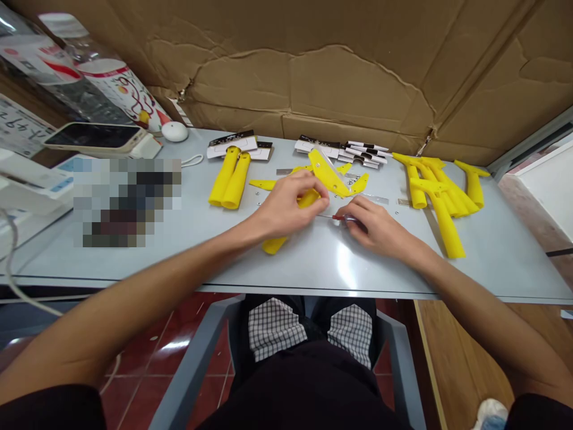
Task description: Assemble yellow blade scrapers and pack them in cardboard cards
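Note:
My left hand (286, 206) is closed around a yellow plastic handle (274, 245), whose lower end sticks out below the palm. In my right hand (376, 227) is a screwdriver (339, 218) with a thin metal shaft and a red part; the shaft points left toward the yellow handle. Its grip is mostly covered by my fingers. Just beyond my hands lie loose yellow plastic pieces (330, 174) with small holes, thin metal blades (376, 198) and tiny metal parts (336, 196), too small to name surely.
Two yellow handles (224, 182) lie left, and several yellow T-shaped pieces (443, 221) lie right. Folded card packaging (317, 147) is along the cardboard wall (340, 77). A phone (96, 138), a white mouse-like object (174, 131) and plastic bottles (111, 77) stand back left.

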Available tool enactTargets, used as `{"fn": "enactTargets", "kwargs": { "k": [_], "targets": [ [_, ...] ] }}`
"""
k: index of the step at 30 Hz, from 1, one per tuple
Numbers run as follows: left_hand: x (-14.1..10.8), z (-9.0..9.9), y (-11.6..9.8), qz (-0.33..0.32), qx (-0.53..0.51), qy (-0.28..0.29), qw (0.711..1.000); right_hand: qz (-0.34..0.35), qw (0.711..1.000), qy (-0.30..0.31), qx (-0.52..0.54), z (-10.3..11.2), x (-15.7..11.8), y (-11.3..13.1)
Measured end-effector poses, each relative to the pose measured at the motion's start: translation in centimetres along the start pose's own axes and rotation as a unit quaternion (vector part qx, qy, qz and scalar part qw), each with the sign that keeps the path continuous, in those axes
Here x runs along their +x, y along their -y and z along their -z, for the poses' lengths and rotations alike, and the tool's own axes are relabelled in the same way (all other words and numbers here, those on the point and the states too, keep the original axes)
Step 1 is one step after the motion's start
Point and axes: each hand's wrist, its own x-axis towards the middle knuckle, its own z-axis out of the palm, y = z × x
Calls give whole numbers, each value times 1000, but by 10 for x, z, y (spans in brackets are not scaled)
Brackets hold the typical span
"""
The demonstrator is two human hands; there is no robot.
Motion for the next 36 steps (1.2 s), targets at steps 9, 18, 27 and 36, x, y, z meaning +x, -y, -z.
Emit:
{"fn": "enactTargets", "kwargs": {
  "k": [9, 18, 27, 36],
  "targets": [
    [7, 1, -7, 86, -232, -133, 960, -217, 907, -173, 316, 18, -4, -28],
    [7, -2, -4, 114, -255, -114, 953, -269, 823, -241, 438, 38, -1, -22],
    [5, -1, -9, 121, -235, -97, 960, -285, 839, -204, 417, 48, -5, -17],
    [2, 0, -12, 117, -220, -85, 965, -254, 830, -216, 447, 44, -3, -17]
  ]
}}
